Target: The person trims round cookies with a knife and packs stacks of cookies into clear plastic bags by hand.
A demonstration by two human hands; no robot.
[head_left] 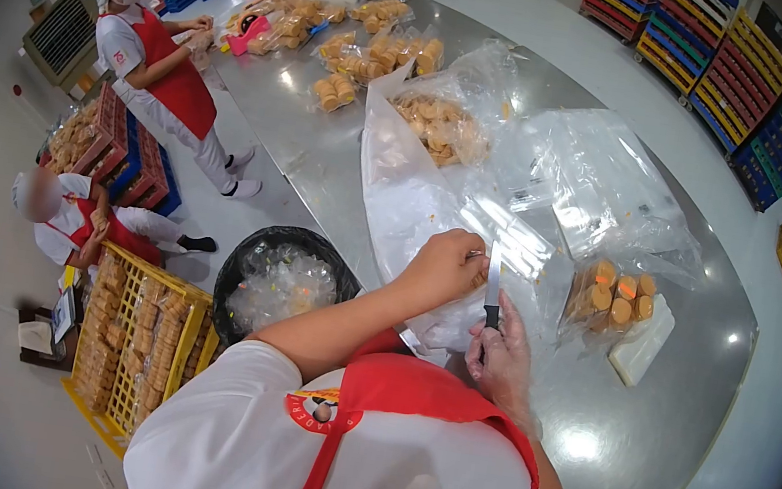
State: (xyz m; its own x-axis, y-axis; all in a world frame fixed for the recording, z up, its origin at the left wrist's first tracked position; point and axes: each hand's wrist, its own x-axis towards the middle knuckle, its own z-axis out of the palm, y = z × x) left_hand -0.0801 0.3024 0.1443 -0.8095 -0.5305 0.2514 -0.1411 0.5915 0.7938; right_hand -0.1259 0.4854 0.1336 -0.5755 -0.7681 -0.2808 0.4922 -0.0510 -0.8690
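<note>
My right hand (501, 357), in what looks like a thin clear glove, is wrapped round the black handle of a knife (492, 312). Its pale blade points away from me, over a clear plastic sheet. Just left of the blade, my left hand (446, 268) is closed in a pinch; what its fingers hold, if anything, is hidden. To the right lies a clear bag of round biscuits (612, 296) in stacks. Beyond my hands, a large open plastic bag (391, 143) has loose biscuits (440, 122) in it.
Flat clear bags (593, 179) and a white block (644, 343) lie on the steel table (680, 409). A black-lined bin (236, 267) of plastic scraps stands left, near a yellow crate (139, 308) of packed biscuits. Several co-workers (174, 70) in red aprons are across and left.
</note>
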